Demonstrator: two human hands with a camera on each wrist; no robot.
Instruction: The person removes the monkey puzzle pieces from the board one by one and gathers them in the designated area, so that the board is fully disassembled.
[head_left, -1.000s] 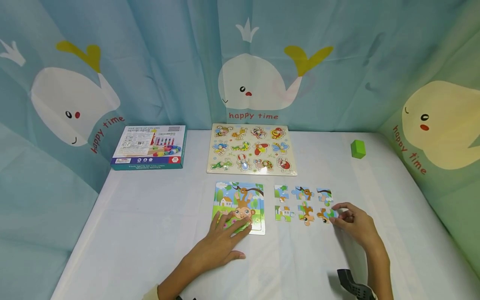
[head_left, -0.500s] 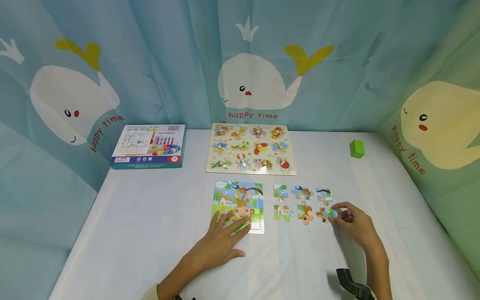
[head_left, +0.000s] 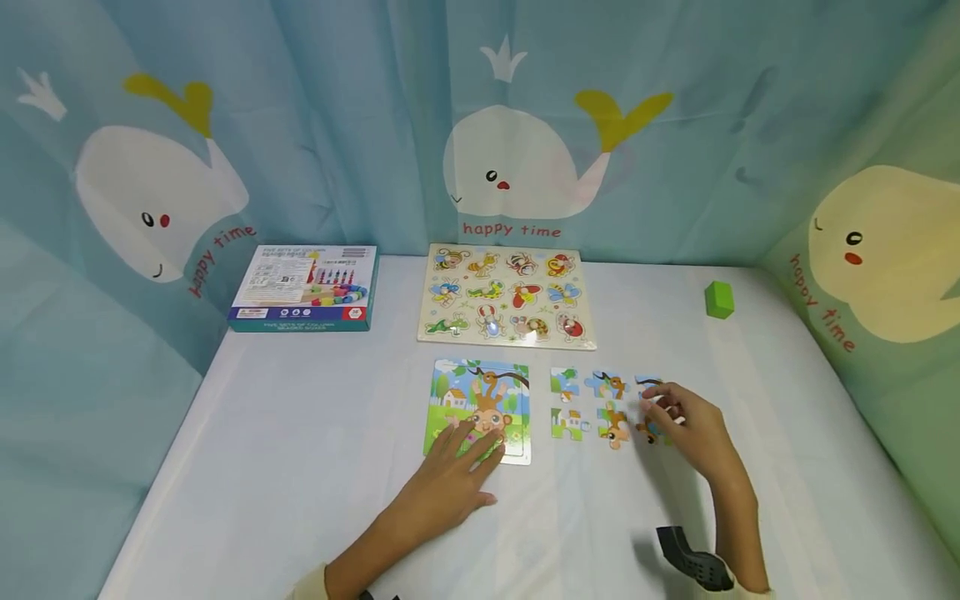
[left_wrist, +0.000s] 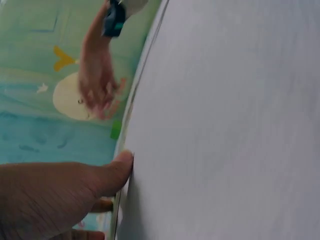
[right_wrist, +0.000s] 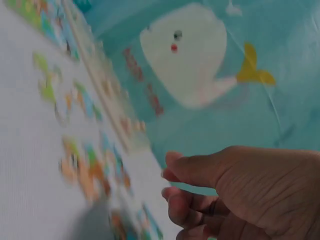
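My left hand (head_left: 446, 487) lies with spread fingers on the lower part of a monkey jigsaw board (head_left: 455, 377), which shows a monkey hanging from a branch. To its right, several loose jigsaw pieces are laid out in two rows, among them a house piece (head_left: 567, 423) and a monkey-face piece (head_left: 614, 426). Over the rightmost pieces hovers my right hand (head_left: 693, 425), partly covering them. Its fingers bend loosely, and in the right wrist view thumb and index fingertips (right_wrist: 172, 172) stand apart with nothing between them.
Behind the jigsaw lies a wooden insect puzzle board (head_left: 506, 296). A flat toy box (head_left: 303, 287) sits at the back left, a green block (head_left: 719, 299) at the back right. A whale-print curtain (head_left: 337, 125) borders the white table (head_left: 300, 433).
My right hand has left the lower right jigsaw piece and moved up and to the left, above the right-hand pieces. My left hand stays on the jigsaw board. The head view has shifted slightly.
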